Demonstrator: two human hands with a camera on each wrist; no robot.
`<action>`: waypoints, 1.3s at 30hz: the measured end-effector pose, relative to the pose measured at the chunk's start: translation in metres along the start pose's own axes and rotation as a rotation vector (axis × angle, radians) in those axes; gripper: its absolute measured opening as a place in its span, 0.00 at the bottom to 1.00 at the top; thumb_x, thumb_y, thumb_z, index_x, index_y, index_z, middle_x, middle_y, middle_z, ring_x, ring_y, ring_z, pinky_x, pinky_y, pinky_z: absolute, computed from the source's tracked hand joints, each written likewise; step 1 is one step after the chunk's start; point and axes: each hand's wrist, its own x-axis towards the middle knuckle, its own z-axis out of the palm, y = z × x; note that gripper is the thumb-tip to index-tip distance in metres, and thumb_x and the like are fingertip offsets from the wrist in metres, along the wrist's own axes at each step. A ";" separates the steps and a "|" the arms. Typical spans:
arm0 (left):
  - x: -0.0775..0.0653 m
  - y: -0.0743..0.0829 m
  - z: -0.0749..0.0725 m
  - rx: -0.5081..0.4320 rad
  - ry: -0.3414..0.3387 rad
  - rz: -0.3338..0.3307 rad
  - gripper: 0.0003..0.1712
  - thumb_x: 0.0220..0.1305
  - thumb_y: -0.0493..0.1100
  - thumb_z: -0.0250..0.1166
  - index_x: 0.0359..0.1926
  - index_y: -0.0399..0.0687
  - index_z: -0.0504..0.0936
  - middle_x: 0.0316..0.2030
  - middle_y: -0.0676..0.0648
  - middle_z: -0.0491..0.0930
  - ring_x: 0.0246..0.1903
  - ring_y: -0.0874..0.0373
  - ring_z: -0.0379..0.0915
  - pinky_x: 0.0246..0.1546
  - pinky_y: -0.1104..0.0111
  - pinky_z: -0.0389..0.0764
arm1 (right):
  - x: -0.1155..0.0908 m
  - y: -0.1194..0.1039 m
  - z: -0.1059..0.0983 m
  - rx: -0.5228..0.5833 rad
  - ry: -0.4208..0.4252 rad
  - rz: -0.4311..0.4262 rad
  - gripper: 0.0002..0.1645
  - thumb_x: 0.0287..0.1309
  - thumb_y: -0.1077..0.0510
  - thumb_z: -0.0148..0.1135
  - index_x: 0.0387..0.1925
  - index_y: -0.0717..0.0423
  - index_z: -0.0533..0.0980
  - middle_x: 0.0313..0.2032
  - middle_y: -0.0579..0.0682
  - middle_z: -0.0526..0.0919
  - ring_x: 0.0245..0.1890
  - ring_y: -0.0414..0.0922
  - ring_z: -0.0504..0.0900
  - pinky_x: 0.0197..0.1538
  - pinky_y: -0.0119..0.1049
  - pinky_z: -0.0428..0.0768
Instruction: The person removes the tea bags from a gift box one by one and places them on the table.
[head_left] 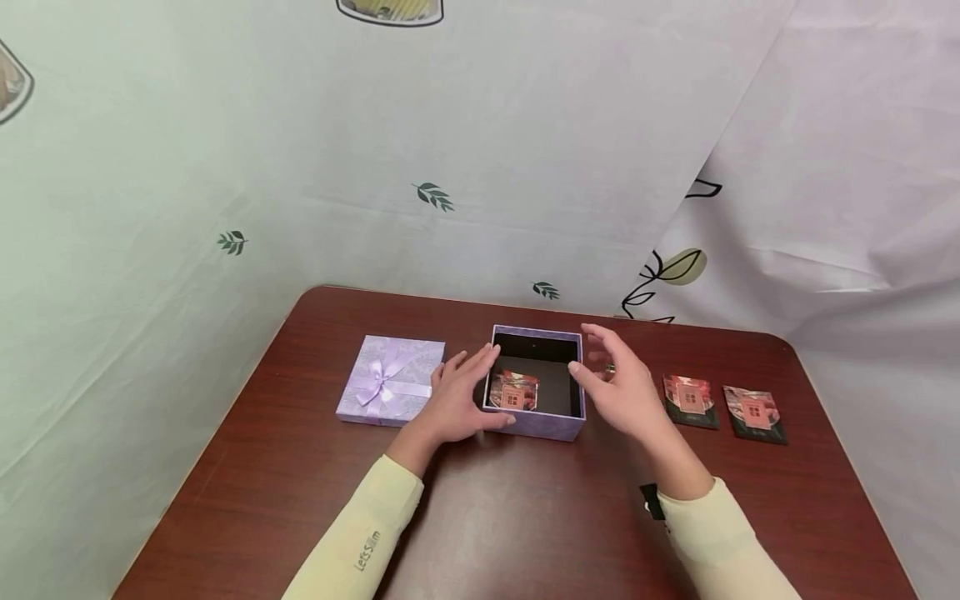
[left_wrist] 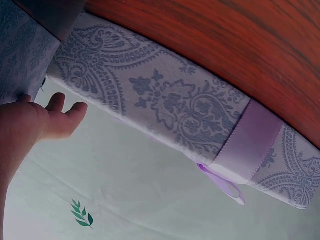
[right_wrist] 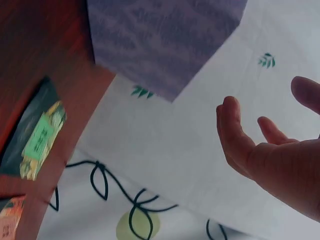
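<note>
A purple patterned gift box (head_left: 543, 427) stands uncovered, its dark inside holding one red-and-black packet (head_left: 514, 391) at the left. My left hand (head_left: 459, 398) rests along the box's left side, with fingers stretched out at the rim and the thumb by the front left corner. To the right of the box, my right hand (head_left: 621, 385) hovers with spread, slightly bent fingers and nothing in its grasp. In the right wrist view those fingers stand apart from the box wall (right_wrist: 165, 40). The box's lid (head_left: 393, 379), tied with a lilac ribbon bow, lies left of my left hand.
Two more packets, a nearer one (head_left: 690, 401) and a farther one (head_left: 754, 413), lie side by side on the reddish-brown table (head_left: 540, 517), right of my right hand. A pale printed cloth (head_left: 480, 150) hangs behind the table's back edge.
</note>
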 end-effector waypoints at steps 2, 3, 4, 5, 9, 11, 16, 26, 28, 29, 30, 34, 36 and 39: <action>0.000 0.000 0.000 0.000 0.005 0.003 0.64 0.46 0.65 0.78 0.79 0.57 0.55 0.76 0.51 0.54 0.72 0.34 0.44 0.64 0.37 0.41 | 0.000 -0.002 0.005 0.003 -0.029 0.008 0.35 0.66 0.57 0.65 0.71 0.51 0.65 0.63 0.60 0.73 0.58 0.58 0.76 0.56 0.55 0.76; 0.000 0.000 0.000 0.000 0.007 0.004 0.63 0.46 0.65 0.78 0.79 0.57 0.55 0.76 0.51 0.54 0.72 0.34 0.44 0.64 0.37 0.41 | 0.000 -0.003 0.008 0.004 -0.042 0.013 0.35 0.66 0.57 0.66 0.71 0.51 0.64 0.63 0.62 0.73 0.58 0.58 0.76 0.56 0.55 0.76; 0.000 0.000 0.000 -0.001 0.010 0.006 0.63 0.46 0.65 0.78 0.79 0.56 0.56 0.76 0.51 0.54 0.72 0.34 0.43 0.64 0.37 0.41 | 0.000 -0.003 0.011 0.003 -0.055 0.016 0.36 0.66 0.57 0.65 0.72 0.51 0.64 0.63 0.63 0.72 0.58 0.59 0.76 0.56 0.56 0.75; 0.000 0.000 0.000 -0.001 0.013 0.007 0.63 0.46 0.65 0.78 0.79 0.56 0.56 0.76 0.51 0.55 0.72 0.34 0.43 0.64 0.37 0.41 | 0.000 -0.004 0.013 0.002 -0.067 0.022 0.36 0.66 0.56 0.65 0.72 0.51 0.63 0.63 0.64 0.72 0.58 0.60 0.76 0.56 0.57 0.75; 0.000 -0.001 0.001 -0.004 0.013 0.009 0.63 0.46 0.65 0.78 0.79 0.56 0.56 0.76 0.51 0.55 0.72 0.34 0.43 0.63 0.37 0.42 | 0.003 -0.004 0.023 0.013 -0.113 0.056 0.37 0.66 0.57 0.65 0.73 0.52 0.62 0.65 0.66 0.69 0.59 0.61 0.76 0.56 0.57 0.75; 0.000 0.000 0.001 -0.002 0.010 0.008 0.63 0.46 0.66 0.77 0.79 0.57 0.55 0.76 0.51 0.54 0.72 0.34 0.43 0.64 0.38 0.42 | 0.005 -0.003 0.028 0.011 -0.138 0.075 0.37 0.66 0.59 0.65 0.73 0.51 0.62 0.66 0.67 0.69 0.59 0.61 0.75 0.56 0.56 0.75; 0.000 0.000 0.001 0.010 0.007 -0.002 0.64 0.46 0.66 0.77 0.79 0.57 0.55 0.76 0.51 0.54 0.72 0.34 0.43 0.64 0.38 0.42 | 0.012 -0.003 0.038 -0.049 -0.220 0.097 0.37 0.66 0.62 0.63 0.73 0.50 0.61 0.66 0.67 0.68 0.59 0.60 0.75 0.54 0.56 0.76; 0.000 -0.001 0.000 0.003 -0.002 -0.002 0.63 0.47 0.66 0.77 0.79 0.58 0.54 0.76 0.51 0.54 0.72 0.34 0.43 0.63 0.37 0.42 | 0.029 -0.004 0.055 -0.151 -0.370 0.131 0.38 0.65 0.66 0.61 0.73 0.56 0.60 0.63 0.63 0.72 0.47 0.58 0.80 0.42 0.50 0.78; 0.000 -0.002 0.000 0.002 0.000 0.001 0.63 0.47 0.66 0.77 0.79 0.59 0.54 0.76 0.51 0.54 0.72 0.34 0.43 0.63 0.37 0.42 | 0.032 -0.004 0.059 -0.174 -0.385 0.138 0.38 0.64 0.67 0.61 0.73 0.57 0.61 0.58 0.61 0.76 0.38 0.54 0.80 0.35 0.45 0.76; 0.000 -0.002 0.000 0.003 0.002 0.003 0.63 0.47 0.66 0.77 0.79 0.59 0.54 0.76 0.51 0.54 0.72 0.34 0.43 0.63 0.38 0.42 | 0.033 -0.005 0.060 -0.188 -0.389 0.139 0.38 0.63 0.68 0.62 0.72 0.58 0.62 0.54 0.61 0.78 0.34 0.51 0.78 0.33 0.43 0.74; 0.000 -0.002 0.000 0.005 0.003 0.004 0.63 0.48 0.66 0.77 0.79 0.59 0.54 0.76 0.51 0.54 0.72 0.34 0.44 0.63 0.38 0.43 | 0.034 -0.005 0.062 -0.195 -0.398 0.147 0.38 0.62 0.69 0.61 0.72 0.58 0.62 0.50 0.61 0.79 0.29 0.50 0.75 0.31 0.42 0.72; 0.000 -0.002 0.000 0.002 0.007 0.002 0.63 0.47 0.65 0.77 0.79 0.59 0.55 0.76 0.51 0.54 0.72 0.34 0.44 0.63 0.38 0.42 | 0.038 -0.005 0.068 -0.210 -0.441 0.188 0.37 0.61 0.71 0.59 0.71 0.60 0.62 0.38 0.57 0.80 0.23 0.47 0.71 0.27 0.39 0.69; 0.000 -0.002 0.001 -0.002 0.009 0.002 0.63 0.47 0.64 0.78 0.79 0.58 0.55 0.76 0.51 0.55 0.72 0.34 0.44 0.63 0.38 0.42 | 0.039 -0.003 0.070 -0.209 -0.477 0.219 0.38 0.62 0.71 0.58 0.72 0.60 0.60 0.34 0.56 0.78 0.21 0.47 0.70 0.26 0.39 0.68; 0.001 -0.001 0.002 -0.007 0.003 0.015 0.62 0.48 0.64 0.77 0.79 0.57 0.55 0.76 0.50 0.54 0.72 0.34 0.44 0.63 0.38 0.42 | 0.042 0.000 0.072 -0.245 -0.499 0.247 0.37 0.62 0.69 0.58 0.72 0.61 0.60 0.34 0.54 0.77 0.22 0.47 0.71 0.26 0.38 0.68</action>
